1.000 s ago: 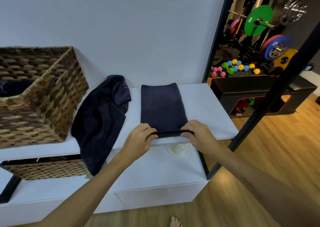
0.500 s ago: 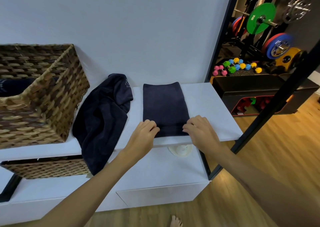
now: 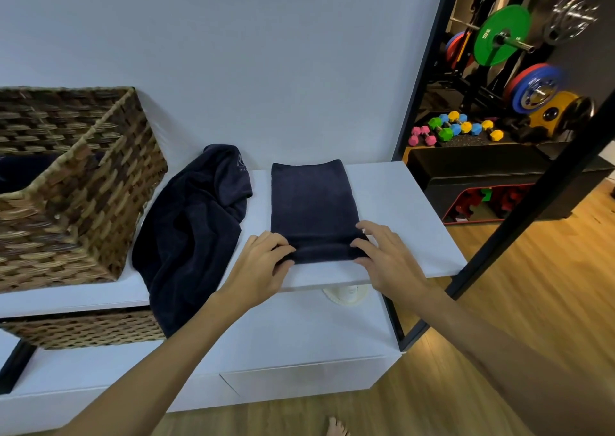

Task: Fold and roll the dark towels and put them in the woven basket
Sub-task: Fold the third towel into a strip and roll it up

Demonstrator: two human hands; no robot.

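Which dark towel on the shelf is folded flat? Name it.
The folded towel under both hands, right of the crumpled towel. It lies as a neat rectangle; the crumpled one hangs over the shelf edge.

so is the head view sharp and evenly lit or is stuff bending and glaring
Head view: wide-angle bending curves the black door frame and woven basket; soft even light, warm glare on the wood floor; folded towel sharp, both hands crisp.
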